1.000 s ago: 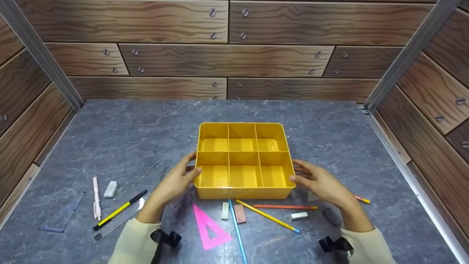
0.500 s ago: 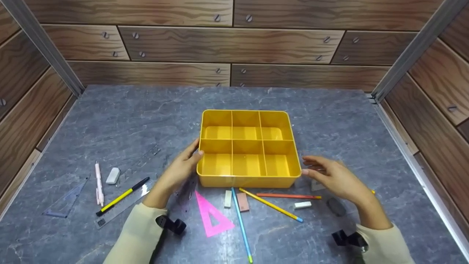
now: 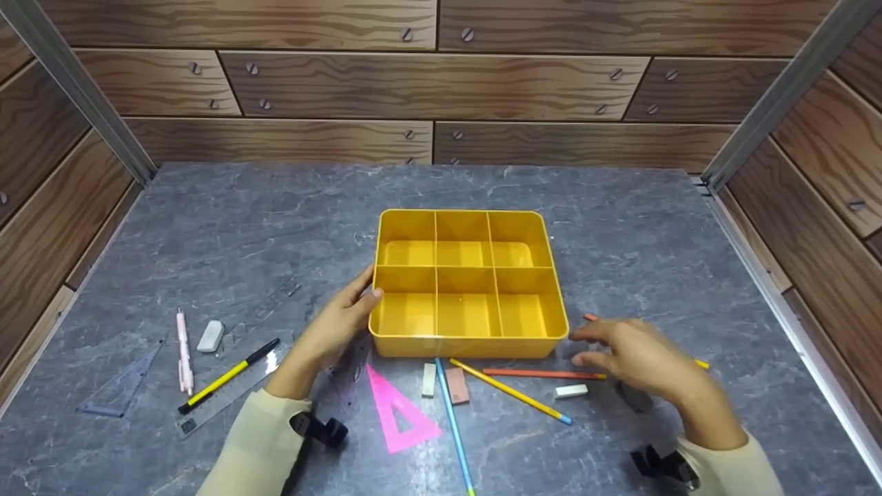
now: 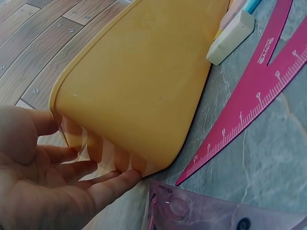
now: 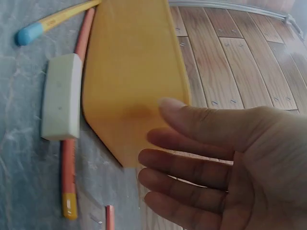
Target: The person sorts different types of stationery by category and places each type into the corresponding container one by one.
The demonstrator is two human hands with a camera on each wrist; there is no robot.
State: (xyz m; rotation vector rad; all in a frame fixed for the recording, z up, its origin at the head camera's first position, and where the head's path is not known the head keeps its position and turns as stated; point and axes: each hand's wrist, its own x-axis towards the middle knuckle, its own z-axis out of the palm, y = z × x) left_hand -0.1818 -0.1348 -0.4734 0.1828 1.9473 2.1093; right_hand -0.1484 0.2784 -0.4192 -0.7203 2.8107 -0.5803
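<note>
A yellow box (image 3: 468, 348) with several compartments sits mid-table, nothing visible inside. My left hand (image 3: 334, 324) rests against its left wall, fingertips on the outside and thumb at the rim, as the left wrist view shows beside the wall (image 4: 134, 72). My right hand (image 3: 644, 355) is off the box's right front corner, its fingers relaxed and holding nothing. Beneath that hand lies a red pencil (image 3: 701, 364), mostly hidden. Near it are a dark oval eraser (image 3: 637, 399), partly covered, a white eraser (image 5: 61, 96) and an orange pencil (image 3: 537, 374).
Before the box lie a pink set square (image 3: 384, 410), a yellow pencil (image 3: 513, 391), a blue pencil (image 3: 453, 427) and two erasers. To the left are a pink pen (image 3: 183, 351), a black-and-yellow pen (image 3: 224, 382), another white eraser (image 3: 210, 336) and clear rulers. Wood-patterned walls enclose the table.
My right hand has left the box's right side, moved rightward and turned palm down over the red pencil. My left hand stays at the box. The head view has tilted down.
</note>
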